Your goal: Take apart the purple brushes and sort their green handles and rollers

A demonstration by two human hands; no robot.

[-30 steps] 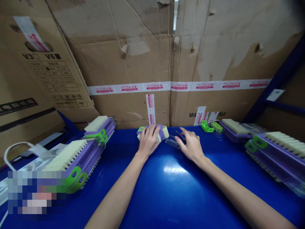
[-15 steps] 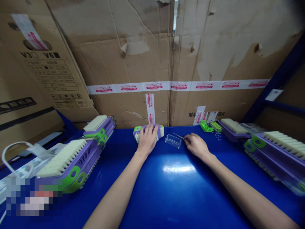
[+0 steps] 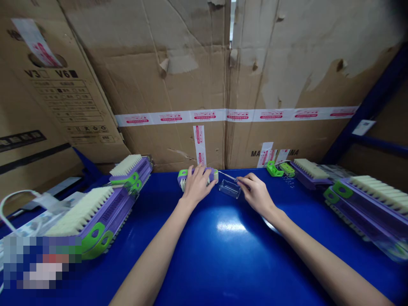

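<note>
A purple-and-green brush (image 3: pixel 182 175) with pale bristles lies on its side against the back of the blue table. My left hand (image 3: pixel 198 182) is closed over its middle and covers much of it. To the right, my right hand (image 3: pixel 255 189) pinches a thin pointed metal tool (image 3: pixel 228 175). The tool's tip points left, at the brush's pale green end; whether it touches is too small to tell. Just below the tool sits a small clear plastic box (image 3: pixel 230 190), apart from the brush.
Purple brushes stand at the left (image 3: pixel 110 208) and right (image 3: pixel 366 204). Green plastic parts (image 3: pixel 274 169) lie at the back right. A white power strip (image 3: pixel 19 233) with cables is at far left. Cardboard (image 3: pixel 168 93) walls off the back.
My right hand first closed on the thin tool lying by the clear box. It has since lifted it and moved left, bringing the tip to the brush's end. My left hand stays on the brush.
</note>
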